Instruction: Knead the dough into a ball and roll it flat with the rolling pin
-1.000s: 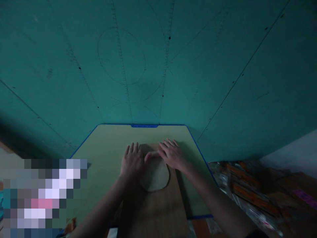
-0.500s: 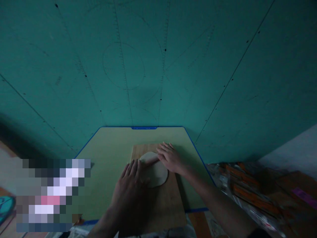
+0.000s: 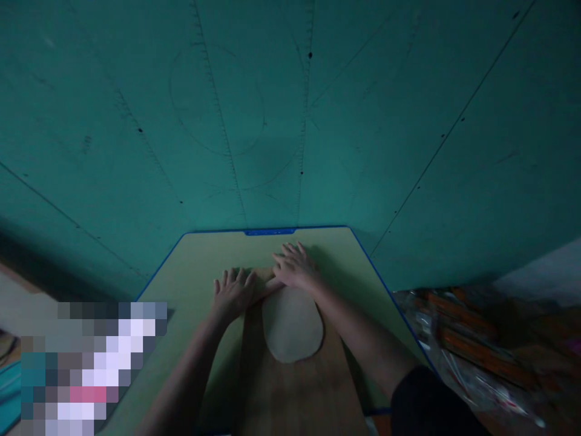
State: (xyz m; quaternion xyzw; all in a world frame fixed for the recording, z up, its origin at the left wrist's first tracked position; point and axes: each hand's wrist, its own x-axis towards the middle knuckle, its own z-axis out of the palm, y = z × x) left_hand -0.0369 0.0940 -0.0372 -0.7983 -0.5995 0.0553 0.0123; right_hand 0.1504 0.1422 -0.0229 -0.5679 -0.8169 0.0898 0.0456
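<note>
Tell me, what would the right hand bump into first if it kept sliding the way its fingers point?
Probably the right hand crosses bare pale green mat, then meets its blue edge strip, then the teal wall. Depth is unclear.

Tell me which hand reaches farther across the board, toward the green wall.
The right hand. It lies past the far end of the flattened dough, while the left hand sits nearer, at the wooden board's left edge.

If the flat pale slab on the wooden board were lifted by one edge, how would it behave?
The slab looks thin and soft, like flattened dough or clay, so it would probably droop. It lies flush on the board, so it may cling. It won't roll.
</note>
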